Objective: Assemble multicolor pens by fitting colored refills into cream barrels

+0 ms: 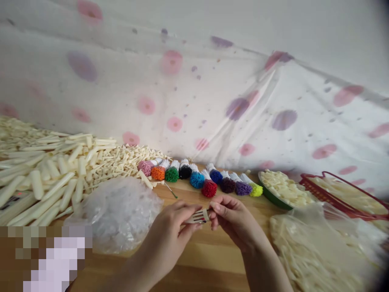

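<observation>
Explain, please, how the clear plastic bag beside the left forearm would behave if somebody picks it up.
The clear plastic bag will probably feel floppy and change shape, since its film looks thin and wrinkled. It may be slightly slippery, given the shiny surface. Rolling seems unlikely, because it rests broadly on the wooden table.

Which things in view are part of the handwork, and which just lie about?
In use:
- pale slotted piece, in the left hand, right hand at its end

Lying about, some perhaps supplies:
- coloured-tipped bundles
- loose green-tipped stick
- pale tubes
- left plastic bag
- green bowl
- red basket
</observation>
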A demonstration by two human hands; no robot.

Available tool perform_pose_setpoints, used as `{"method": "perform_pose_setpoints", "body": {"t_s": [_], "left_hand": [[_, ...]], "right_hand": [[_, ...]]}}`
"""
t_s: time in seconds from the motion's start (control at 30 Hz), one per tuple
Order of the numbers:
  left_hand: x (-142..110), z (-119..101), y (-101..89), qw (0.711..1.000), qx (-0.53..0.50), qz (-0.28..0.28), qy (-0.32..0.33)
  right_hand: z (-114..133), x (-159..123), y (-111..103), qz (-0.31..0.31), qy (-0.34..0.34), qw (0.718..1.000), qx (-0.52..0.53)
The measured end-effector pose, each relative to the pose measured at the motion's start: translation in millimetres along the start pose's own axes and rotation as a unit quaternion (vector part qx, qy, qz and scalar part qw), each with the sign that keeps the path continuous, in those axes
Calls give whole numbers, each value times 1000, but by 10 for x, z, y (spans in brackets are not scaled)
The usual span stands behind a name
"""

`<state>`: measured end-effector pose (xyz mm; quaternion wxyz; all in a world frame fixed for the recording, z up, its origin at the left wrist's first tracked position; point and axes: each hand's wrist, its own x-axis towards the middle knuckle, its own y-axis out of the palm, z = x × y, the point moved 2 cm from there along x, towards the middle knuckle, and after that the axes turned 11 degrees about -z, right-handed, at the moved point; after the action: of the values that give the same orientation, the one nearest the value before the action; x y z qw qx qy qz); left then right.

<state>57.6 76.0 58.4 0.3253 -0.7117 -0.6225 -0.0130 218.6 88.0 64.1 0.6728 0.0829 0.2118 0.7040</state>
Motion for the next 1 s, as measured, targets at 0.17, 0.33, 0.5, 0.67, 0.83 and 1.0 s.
{"method": "perform_pose_setpoints", "body": {"t_s": [0.17, 0.33, 0.5, 0.67, 0.83, 1.0], "left_hand": [[-14, 62, -19, 999, 21, -36, 26], [-45, 90, -51, 994, 49, -80, 52], [-58, 100, -45, 988, 62, -112, 80], [-56, 107, -52, 986, 68, -123, 87], [-44, 117, -71, 987, 62, -130, 71], [-40, 146, -83, 985, 50, -146, 75]], "right_hand": [[-44, -1, 38, -21, 6, 1000, -14], [-52, -23, 77, -38, -10, 999, -34], [-79, -31, 129, -56, -30, 997, -50], [-148, -46, 189, -110, -71, 988, -77], [-143, -88, 236, -127, -63, 986, -83], [-87, -135, 228, -69, -24, 992, -102]]}}
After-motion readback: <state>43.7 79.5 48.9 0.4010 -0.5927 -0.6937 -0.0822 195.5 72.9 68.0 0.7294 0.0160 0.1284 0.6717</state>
